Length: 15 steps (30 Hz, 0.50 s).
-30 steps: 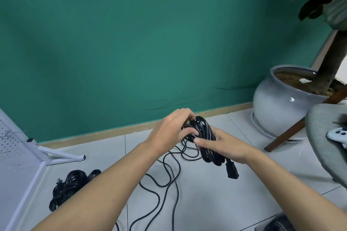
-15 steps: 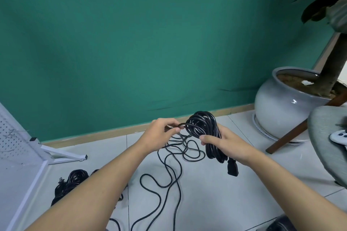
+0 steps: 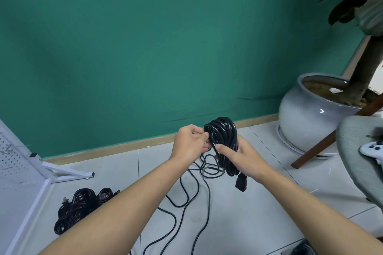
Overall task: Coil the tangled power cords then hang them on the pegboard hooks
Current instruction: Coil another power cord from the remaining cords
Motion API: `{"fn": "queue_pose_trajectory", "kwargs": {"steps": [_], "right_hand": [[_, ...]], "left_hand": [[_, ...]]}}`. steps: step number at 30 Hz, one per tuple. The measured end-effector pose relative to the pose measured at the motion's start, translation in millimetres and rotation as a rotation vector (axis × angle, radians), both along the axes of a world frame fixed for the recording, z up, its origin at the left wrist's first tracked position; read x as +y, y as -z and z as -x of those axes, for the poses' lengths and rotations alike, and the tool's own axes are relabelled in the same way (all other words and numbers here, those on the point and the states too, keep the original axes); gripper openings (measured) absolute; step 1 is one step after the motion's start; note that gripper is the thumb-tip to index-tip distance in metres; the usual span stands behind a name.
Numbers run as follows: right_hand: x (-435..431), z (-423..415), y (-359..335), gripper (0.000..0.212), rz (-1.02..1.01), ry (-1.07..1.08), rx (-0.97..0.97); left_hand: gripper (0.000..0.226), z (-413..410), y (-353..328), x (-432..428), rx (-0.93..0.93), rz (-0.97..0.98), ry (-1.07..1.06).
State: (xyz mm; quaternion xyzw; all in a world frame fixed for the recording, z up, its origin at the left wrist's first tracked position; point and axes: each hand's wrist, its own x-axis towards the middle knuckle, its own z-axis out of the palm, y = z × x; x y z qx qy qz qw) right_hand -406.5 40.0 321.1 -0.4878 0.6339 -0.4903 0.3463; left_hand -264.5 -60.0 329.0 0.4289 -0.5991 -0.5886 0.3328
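Standing upright, cord coil [image 3: 224, 143], plug [image 3: 241, 181] down.

A black power cord, partly wound into a tight oval coil [image 3: 224, 143], is held upright above the tiled floor, with the right hand [image 3: 242, 157] gripping its strands and the left hand [image 3: 190, 143] pinching a strand at its upper left. Its black connector [image 3: 241, 182] dangles below the coil, and the unwound tail [image 3: 186, 203] sprawls in loose loops on the floor beneath. More black cords lie in a heap [image 3: 83, 205] on the floor to the left, just beside the white perforated pegboard [image 3: 12, 157].
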Motion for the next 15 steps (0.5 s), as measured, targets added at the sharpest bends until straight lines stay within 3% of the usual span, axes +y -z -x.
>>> {"fn": "queue_pose_trajectory", "kwargs": {"steps": [5,10,15], "right_hand": [[-1.1,3.3,-0.3,0.018,-0.034,-0.008,0.044],[-1.0,6.5,-4.9,0.003,-0.016,0.005,-0.007],[0.0,11.4,-12.9,0.018,0.023,0.02,-0.151]], "left_hand": [[0.011,2.1,3.1,0.8,0.051,-0.079,-0.011],[0.015,-3.0,9.0,-4.5,0.12,-0.145,0.152],[0.048,-7.5,30.3,4.3,-0.331,0.134,0.646]]}}
